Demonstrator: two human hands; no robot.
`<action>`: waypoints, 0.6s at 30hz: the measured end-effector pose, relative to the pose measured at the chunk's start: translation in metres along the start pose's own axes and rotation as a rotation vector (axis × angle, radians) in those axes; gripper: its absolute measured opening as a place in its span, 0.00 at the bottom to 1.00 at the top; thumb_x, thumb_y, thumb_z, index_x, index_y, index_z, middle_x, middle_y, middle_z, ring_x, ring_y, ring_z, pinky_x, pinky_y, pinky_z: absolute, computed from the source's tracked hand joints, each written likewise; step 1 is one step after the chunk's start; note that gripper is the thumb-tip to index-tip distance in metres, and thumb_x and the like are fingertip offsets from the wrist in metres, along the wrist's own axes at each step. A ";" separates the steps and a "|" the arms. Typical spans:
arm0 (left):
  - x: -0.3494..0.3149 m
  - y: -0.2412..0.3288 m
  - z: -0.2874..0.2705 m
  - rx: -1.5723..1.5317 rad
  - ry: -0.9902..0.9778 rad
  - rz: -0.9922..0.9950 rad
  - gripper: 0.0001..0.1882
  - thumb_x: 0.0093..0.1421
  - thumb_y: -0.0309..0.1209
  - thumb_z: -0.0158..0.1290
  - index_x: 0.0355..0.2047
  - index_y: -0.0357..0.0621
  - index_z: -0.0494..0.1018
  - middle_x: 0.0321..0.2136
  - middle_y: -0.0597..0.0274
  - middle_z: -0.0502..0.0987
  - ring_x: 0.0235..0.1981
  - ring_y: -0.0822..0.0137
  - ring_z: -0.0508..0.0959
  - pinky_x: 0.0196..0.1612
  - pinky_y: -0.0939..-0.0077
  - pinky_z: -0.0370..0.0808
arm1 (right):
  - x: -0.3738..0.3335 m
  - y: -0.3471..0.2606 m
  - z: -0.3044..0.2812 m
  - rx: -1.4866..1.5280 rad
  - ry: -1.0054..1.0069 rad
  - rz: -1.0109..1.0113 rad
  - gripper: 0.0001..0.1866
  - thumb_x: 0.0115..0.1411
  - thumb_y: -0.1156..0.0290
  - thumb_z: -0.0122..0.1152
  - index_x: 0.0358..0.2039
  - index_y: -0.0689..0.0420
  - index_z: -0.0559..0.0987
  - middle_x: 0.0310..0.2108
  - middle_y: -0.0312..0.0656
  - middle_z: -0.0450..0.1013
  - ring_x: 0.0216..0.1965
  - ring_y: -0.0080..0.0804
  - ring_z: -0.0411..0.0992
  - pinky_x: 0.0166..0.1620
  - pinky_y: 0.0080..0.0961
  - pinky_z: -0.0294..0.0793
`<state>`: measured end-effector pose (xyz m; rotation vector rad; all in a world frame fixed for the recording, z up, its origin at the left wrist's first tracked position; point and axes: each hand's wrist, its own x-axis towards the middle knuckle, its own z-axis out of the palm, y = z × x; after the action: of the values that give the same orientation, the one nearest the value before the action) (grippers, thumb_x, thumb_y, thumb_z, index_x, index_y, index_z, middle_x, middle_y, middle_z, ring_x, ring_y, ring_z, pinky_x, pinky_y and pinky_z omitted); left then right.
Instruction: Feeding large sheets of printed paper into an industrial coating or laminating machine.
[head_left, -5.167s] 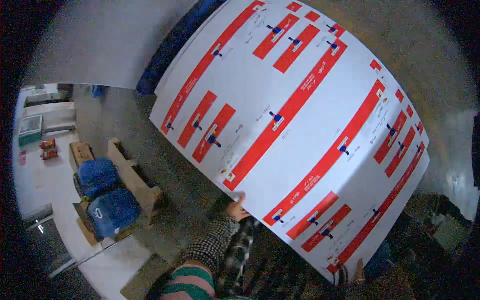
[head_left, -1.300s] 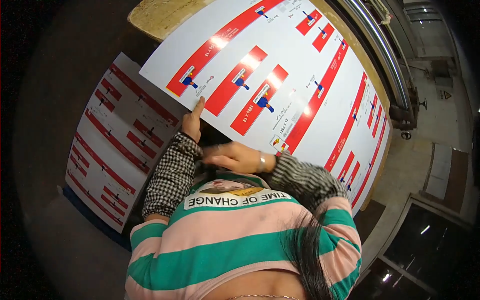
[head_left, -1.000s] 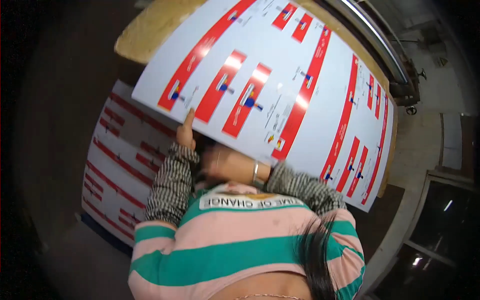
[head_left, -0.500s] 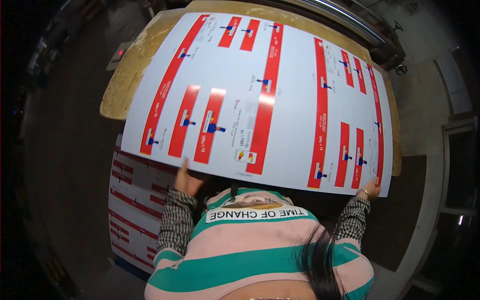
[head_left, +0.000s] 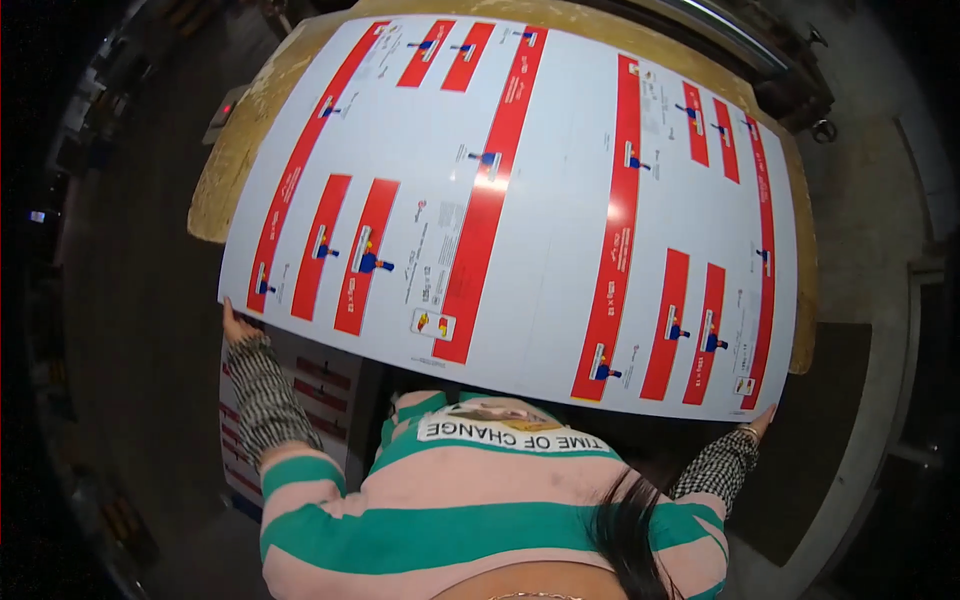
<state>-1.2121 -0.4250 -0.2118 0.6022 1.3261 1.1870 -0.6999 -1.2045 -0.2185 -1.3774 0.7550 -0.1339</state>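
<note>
The room is dim, with a worn yellow-brown wooden desk [head_left: 208,205] that shows its border from 9 o'clock, over 12, to 3 o'clock. Behind it, at 1 o'clock, there is a shiny metal roller [head_left: 725,20], and at 2 o'clock a small hand wheel [head_left: 824,131]. A dark mat [head_left: 820,440] is on the floor at 4 o'clock.

The large printed sheet [head_left: 560,215], white with red bands and small blue figures, covers most of the desk. Its near edge, on the 6 o'clock side, reaches past the desk toward the person's striped top [head_left: 500,535]. Whether it is one sheet or lies upon others, I cannot tell.

The left hand [head_left: 238,326] is at 9 o'clock, on the near left corner; its grip is narrow and holds this corner. The right hand [head_left: 763,420], at 4 o'clock, has its grip on the near right corner, though its fingers are partly hidden.

At 8 o'clock, lower than the desk, there are other printed sheets [head_left: 322,395] of the same look, which no hand touches.

In my judgement, the placing of this sheet is mostly done: it is spread flat and looks roughly in line with the desk. Not yet done is the release of both corners, and the lower sheets seem to remain.
</note>
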 end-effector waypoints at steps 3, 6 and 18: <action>0.056 0.020 -0.033 0.072 0.098 0.009 0.29 0.54 0.40 0.48 0.50 0.32 0.58 0.48 0.51 0.65 0.46 0.58 0.68 0.50 0.66 0.64 | -0.028 -0.014 0.026 -0.158 0.116 -0.103 0.36 0.53 0.45 0.43 0.53 0.59 0.59 0.52 0.48 0.60 0.51 0.46 0.58 0.51 0.43 0.57; 0.114 0.061 -0.051 0.148 -0.255 0.031 0.27 0.53 0.39 0.49 0.47 0.31 0.63 0.45 0.52 0.68 0.45 0.62 0.69 0.49 0.71 0.65 | 0.038 -0.018 -0.014 -0.136 0.056 -0.372 0.34 0.50 0.50 0.51 0.50 0.61 0.62 0.49 0.49 0.62 0.47 0.46 0.61 0.49 0.42 0.59; -0.074 0.156 0.117 1.798 -0.048 0.559 0.22 0.49 0.42 0.52 0.35 0.33 0.72 0.33 0.46 0.74 0.35 0.56 0.75 0.37 0.67 0.71 | -0.043 -0.172 0.059 -1.518 -0.017 -0.679 0.24 0.51 0.58 0.50 0.36 0.71 0.71 0.37 0.56 0.70 0.38 0.43 0.70 0.41 0.34 0.66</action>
<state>-1.1383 -0.4048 -0.0180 2.3175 2.0099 -0.0102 -0.6422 -1.1727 -0.0442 -3.0491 0.2356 -0.0598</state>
